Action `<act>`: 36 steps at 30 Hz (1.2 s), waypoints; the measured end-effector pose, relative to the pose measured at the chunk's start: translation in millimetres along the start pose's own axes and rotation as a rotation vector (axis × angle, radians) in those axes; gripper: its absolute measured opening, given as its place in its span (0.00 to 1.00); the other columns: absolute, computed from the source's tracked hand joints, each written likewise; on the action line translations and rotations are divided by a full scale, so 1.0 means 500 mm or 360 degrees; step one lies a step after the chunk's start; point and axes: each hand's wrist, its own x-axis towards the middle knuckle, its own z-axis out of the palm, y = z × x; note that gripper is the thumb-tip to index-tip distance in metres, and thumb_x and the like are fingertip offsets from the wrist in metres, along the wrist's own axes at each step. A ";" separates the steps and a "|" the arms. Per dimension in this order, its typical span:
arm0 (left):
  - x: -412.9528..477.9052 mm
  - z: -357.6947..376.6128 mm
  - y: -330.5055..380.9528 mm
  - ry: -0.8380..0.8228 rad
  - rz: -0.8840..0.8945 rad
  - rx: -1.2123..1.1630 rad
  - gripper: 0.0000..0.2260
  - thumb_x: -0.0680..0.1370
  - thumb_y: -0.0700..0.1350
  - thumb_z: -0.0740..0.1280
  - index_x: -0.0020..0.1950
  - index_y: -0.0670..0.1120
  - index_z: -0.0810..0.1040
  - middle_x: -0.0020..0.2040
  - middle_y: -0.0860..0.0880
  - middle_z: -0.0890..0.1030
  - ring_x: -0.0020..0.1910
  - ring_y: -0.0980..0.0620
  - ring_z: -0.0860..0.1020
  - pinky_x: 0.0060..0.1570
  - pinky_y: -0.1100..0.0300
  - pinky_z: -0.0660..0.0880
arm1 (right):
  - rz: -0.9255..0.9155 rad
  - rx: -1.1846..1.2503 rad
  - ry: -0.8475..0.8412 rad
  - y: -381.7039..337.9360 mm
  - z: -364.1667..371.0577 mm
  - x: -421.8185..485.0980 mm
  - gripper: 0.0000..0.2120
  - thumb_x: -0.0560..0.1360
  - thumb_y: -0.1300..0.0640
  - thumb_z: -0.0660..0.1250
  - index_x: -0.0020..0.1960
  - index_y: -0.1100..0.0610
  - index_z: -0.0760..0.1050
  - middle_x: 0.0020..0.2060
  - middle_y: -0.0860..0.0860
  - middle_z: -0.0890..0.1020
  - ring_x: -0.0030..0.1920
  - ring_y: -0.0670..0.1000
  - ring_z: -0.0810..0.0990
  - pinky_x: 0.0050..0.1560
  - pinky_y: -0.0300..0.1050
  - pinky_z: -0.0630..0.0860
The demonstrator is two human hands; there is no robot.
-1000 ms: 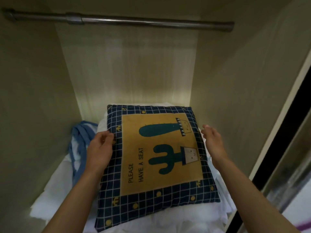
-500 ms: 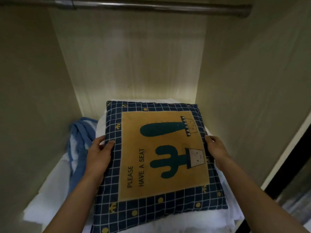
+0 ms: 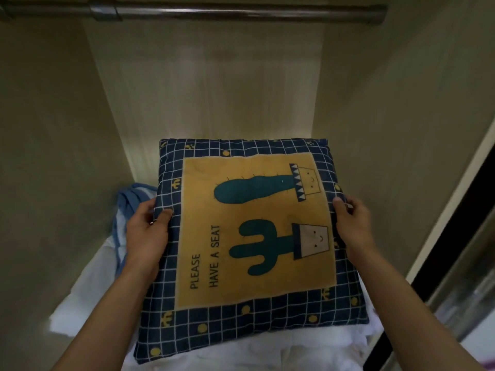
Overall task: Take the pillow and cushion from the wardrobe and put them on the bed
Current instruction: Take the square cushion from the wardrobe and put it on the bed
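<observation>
A square cushion (image 3: 254, 236) with a navy grid border, a yellow panel, two green cacti and the words "PLEASE HAVE A SEAT" lies inside the wardrobe. It rests on a white pillow (image 3: 294, 346) and white bedding. My left hand (image 3: 146, 236) grips the cushion's left edge, thumb on top. My right hand (image 3: 353, 223) grips its right edge, thumb on top. The far edge of the cushion is tilted up off the pile. Most of the pillow is hidden under the cushion.
A metal hanging rail (image 3: 214, 13) crosses the top of the wardrobe. Blue cloth (image 3: 128, 202) lies at the back left beside the pile. Beige walls close in on both sides. The dark sliding-door frame (image 3: 442, 231) stands at the right.
My right hand reached in and closed on the cushion's right edge. Both hands now grip it, and the cushion has lifted toward me, its far edge raised.
</observation>
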 end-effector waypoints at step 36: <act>-0.187 -0.115 0.069 -0.1217 0.0259 -0.0258 0.12 0.79 0.48 0.64 0.46 0.68 0.76 0.45 0.57 0.83 0.43 0.56 0.81 0.38 0.57 0.74 | -0.0086 -0.0471 0.1307 -0.174 -0.157 -0.780 0.15 0.82 0.48 0.59 0.65 0.55 0.69 0.45 0.47 0.77 0.44 0.47 0.78 0.37 0.42 0.73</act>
